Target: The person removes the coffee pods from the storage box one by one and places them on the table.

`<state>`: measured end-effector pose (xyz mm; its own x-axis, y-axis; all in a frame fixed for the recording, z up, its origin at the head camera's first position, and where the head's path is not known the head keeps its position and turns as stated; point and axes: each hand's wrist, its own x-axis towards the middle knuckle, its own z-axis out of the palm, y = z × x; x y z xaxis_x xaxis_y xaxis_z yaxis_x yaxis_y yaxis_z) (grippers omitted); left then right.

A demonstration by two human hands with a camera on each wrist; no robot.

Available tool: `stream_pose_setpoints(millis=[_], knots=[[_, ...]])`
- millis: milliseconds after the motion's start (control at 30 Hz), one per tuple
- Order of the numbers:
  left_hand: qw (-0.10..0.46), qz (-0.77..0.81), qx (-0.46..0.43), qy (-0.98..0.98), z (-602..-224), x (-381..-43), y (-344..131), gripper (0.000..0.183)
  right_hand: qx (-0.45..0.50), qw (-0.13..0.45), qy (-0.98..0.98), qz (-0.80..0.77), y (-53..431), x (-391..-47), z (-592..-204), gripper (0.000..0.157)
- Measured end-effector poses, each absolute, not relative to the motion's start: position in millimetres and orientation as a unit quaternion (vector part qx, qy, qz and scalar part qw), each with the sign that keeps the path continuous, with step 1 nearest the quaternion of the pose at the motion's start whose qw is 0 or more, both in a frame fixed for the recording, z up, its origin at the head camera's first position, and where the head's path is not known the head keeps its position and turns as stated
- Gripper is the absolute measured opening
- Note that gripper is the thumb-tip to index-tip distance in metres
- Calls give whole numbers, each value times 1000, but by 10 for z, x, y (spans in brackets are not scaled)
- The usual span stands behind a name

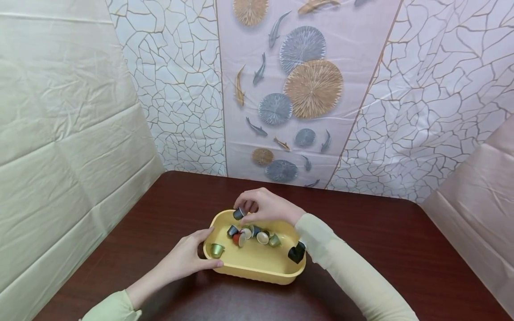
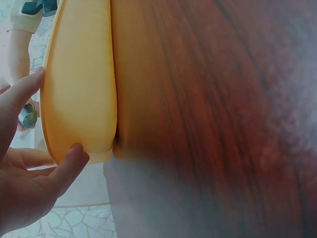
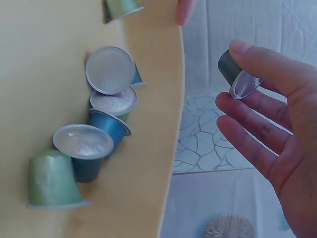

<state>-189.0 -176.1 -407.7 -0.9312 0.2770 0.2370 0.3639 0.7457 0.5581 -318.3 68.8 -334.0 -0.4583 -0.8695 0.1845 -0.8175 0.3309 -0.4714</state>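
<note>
We see one yellow tray (image 1: pixel 257 273) on the dark red table (image 1: pixel 385 249), with a loose group of small pods inside. Our left hand (image 1: pixel 184 254) grasps the tray's left end, thumb against the near side and a fingertip at the far part of the rim. Our right hand (image 1: pixel 269 206) pinches a dark pod (image 1: pixel 238 214) between thumb and fingertips, its silvery lid showing in the right wrist view and the lower fingers spread away from it. That pod is held up by the tray's far rim, toward the left, clear of the others. Within the tray, most pods bunch near the far side: a dark blue one (image 1: pixel 232 231) at the group's left, a red one (image 1: pixel 236 239) tipped on its side beside it, several with pale lids turned toward us, and a green one (image 1: pixel 275 240) at the right. Another, a shiny yellow-green pod (image 1: pixel 217 250), sits apart at the left end, between our left thumb and fingers but seemingly untouched. Much of the tray's floor is bare yellow toward the near side.
</note>
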Motion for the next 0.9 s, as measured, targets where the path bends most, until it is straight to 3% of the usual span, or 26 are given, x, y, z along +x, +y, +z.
stream_pose_setpoints(millis=[900], knots=[[84, -309, -183, -929, -4096, -1873, -1978, 94, -449, -27, 848, -280, 1309, -3287, -3227, 38]])
